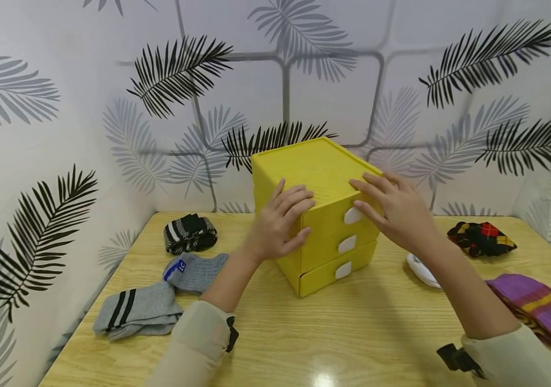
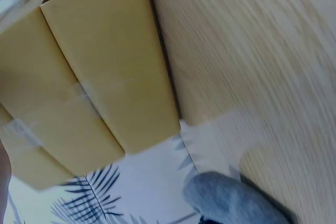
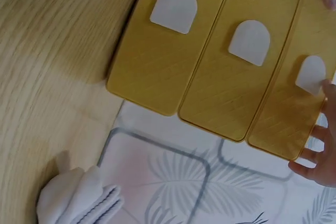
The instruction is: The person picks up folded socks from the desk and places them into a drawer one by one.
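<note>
While the left hand [image 1: 279, 221] rests spread-fingered on the boxy yellow plastic-looking drawer cabinet [image 1: 324, 234], the right hand [image 1: 397, 210], fingers extended, touches its top front edge.

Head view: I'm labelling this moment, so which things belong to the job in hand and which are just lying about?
Job in hand:
yellow drawer unit
left hand and right hand, fingers on it

Apparently just lying about, untouched:
black-and-white bundle
blue-grey socks
grey striped socks
white bundle
red-and-black checked bundle
purple-and-yellow striped bundle
</note>
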Demonstrator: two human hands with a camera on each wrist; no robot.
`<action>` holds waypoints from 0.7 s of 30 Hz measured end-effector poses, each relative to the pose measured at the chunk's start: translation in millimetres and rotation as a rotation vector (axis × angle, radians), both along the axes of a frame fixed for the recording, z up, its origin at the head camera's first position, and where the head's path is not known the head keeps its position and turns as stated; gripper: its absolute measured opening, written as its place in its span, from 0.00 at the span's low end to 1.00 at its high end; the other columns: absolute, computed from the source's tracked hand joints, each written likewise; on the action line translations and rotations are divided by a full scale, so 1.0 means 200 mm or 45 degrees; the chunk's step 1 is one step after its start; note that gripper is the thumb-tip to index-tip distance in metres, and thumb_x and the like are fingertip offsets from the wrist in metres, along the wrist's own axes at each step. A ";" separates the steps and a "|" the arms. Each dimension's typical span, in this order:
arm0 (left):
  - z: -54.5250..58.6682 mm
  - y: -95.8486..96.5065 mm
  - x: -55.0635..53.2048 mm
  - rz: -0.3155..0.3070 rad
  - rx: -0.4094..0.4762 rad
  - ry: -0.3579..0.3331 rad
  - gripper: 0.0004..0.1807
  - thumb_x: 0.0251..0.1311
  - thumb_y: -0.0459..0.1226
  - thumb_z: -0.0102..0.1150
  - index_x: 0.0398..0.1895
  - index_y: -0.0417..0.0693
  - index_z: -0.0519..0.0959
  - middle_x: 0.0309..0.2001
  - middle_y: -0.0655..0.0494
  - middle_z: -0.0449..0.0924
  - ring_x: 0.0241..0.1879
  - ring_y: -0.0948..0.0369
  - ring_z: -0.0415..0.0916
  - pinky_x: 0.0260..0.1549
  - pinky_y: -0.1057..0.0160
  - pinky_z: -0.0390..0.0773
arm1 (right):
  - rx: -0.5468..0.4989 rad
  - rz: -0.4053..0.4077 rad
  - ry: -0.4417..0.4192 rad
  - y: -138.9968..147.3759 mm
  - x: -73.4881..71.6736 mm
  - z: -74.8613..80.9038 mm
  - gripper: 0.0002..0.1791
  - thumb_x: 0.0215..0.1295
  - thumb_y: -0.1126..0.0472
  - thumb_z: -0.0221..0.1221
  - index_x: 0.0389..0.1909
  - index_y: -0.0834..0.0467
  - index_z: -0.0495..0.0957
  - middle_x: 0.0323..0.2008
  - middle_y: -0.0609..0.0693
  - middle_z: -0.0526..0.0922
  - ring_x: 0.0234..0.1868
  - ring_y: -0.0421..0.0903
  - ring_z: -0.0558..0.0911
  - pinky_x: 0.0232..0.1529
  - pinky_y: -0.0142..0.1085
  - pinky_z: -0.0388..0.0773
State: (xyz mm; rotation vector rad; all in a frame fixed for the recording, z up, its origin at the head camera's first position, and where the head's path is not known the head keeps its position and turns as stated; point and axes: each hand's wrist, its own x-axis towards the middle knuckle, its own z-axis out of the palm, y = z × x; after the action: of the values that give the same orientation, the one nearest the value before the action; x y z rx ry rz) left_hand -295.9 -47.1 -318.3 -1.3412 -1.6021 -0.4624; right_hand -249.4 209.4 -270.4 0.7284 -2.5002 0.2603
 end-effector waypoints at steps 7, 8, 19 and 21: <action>0.02 -0.13 -0.04 -0.058 -0.049 -0.189 0.22 0.69 0.46 0.37 0.55 0.38 0.65 0.57 0.41 0.65 0.62 0.47 0.58 0.60 0.47 0.55 | 0.099 0.080 0.175 -0.02 0.08 0.03 0.25 0.61 0.54 0.58 0.61 0.51 0.70 0.53 0.62 0.74 0.52 0.64 0.67 0.54 0.56 0.60; 0.02 -0.15 -0.04 -0.062 -0.061 -0.222 0.23 0.69 0.46 0.37 0.55 0.38 0.65 0.57 0.41 0.65 0.62 0.47 0.57 0.60 0.48 0.55 | 0.109 0.103 0.199 -0.02 0.09 0.03 0.26 0.60 0.55 0.60 0.60 0.52 0.70 0.52 0.62 0.75 0.51 0.63 0.67 0.53 0.55 0.61; 0.17 -0.17 0.09 0.389 -0.306 -0.353 0.22 0.57 0.38 0.49 0.55 0.40 0.69 0.57 0.44 0.68 0.61 0.48 0.60 0.61 0.55 0.55 | 0.158 0.302 0.172 0.01 0.08 0.07 0.33 0.50 0.70 0.66 0.60 0.54 0.69 0.50 0.59 0.74 0.51 0.62 0.68 0.51 0.56 0.65; 0.19 -0.12 0.14 0.591 -0.403 -0.277 0.26 0.58 0.39 0.50 0.61 0.44 0.66 0.59 0.45 0.66 0.60 0.45 0.60 0.61 0.51 0.53 | 0.158 0.354 0.115 0.02 0.05 0.06 0.37 0.50 0.72 0.65 0.62 0.52 0.66 0.54 0.59 0.71 0.56 0.63 0.65 0.52 0.59 0.63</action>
State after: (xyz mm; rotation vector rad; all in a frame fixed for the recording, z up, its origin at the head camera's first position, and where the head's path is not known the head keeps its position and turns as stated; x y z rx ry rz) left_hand -266.9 -70.1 -280.3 -1.1146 -2.1641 -0.0718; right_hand -239.1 213.2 -258.4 1.1157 -2.3427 0.1665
